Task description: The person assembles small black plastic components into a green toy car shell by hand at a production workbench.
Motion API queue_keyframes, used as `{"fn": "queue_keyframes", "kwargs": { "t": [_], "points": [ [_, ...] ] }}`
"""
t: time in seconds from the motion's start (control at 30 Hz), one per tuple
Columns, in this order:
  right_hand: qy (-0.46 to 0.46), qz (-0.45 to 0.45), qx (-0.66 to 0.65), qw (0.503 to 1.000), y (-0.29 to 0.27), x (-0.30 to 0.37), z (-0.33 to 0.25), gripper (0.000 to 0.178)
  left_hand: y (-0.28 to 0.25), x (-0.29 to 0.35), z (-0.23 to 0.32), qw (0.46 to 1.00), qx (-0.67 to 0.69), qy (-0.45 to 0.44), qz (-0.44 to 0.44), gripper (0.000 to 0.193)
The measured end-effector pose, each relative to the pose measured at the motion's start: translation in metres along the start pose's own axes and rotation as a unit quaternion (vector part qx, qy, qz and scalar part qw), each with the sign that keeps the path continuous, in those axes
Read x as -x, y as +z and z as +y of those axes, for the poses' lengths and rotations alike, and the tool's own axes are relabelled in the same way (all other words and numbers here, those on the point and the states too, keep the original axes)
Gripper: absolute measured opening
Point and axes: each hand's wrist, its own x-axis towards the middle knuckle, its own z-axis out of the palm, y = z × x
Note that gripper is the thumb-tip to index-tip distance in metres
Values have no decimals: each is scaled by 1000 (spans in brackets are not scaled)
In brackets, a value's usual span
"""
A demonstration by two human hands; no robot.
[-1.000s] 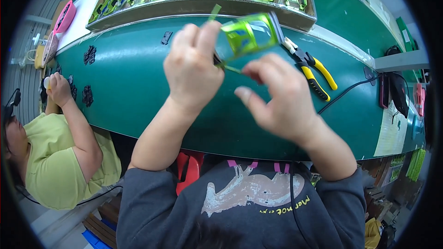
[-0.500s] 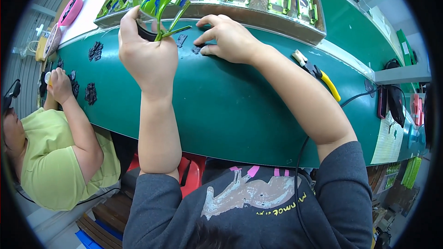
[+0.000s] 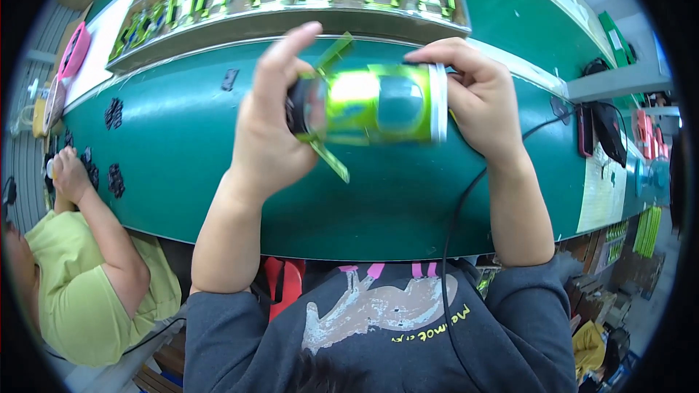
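A bright green plastic casing (image 3: 353, 102), blurred by motion, lies sideways in the air above the table. It has a clear window, a black ring at its left end, a silver-white rim at its right end and thin green arms sticking out. My left hand (image 3: 269, 124) grips the black-ringed end, thumb below and fingers raised. My right hand (image 3: 484, 94) is curled at the silver rim. Under its index fingertip a small black piece (image 3: 415, 64) shows against the casing's upper edge; the other fingers are partly hidden.
A shallow carton (image 3: 291, 25) of green casings stands along the back. On the green table (image 3: 349, 211) lie a lone black piece (image 3: 229, 79) and several black piles (image 3: 113, 113) at left. A co-worker in light green (image 3: 95, 276) sits there. A black cable (image 3: 459, 211) crosses at right.
The casing has come down from upright to sideways, toward me. My right hand has left the tabletop and moved to the casing's right end. The view has shifted to the right.
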Motion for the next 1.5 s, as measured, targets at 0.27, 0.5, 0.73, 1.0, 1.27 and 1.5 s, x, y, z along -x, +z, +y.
{"fn": "queue_keyframes", "kwargs": {
  "t": [0.27, 0.5, 0.73, 1.0, 1.27, 1.5],
  "points": [
    [2, -32, -10, 999, -20, 31, -9, 14, 30, 11, 8, 987, 32, 48, -149, 75],
    [-76, -57, 53, 994, -14, 34, 0, 16, 38, 12, 7, 980, 29, 50, -192, 77],
    [-27, -37, 41, 998, -8, 36, -2, 19, 33, 14, 12, 977, 28, 28, -211, 76],
    [-44, -32, 87, 995, -7, 35, -5, 19, 36, 14, 13, 976, 109, 45, -184, 57],
    [-48, -138, 18, 989, -10, 37, 4, 16, 32, 8, 15, 971, 71, 71, -218, 42],
    [-70, -111, 30, 991, -8, 39, 5, 10, 33, 9, 14, 971, 73, 89, -211, 43]
  ]
}}
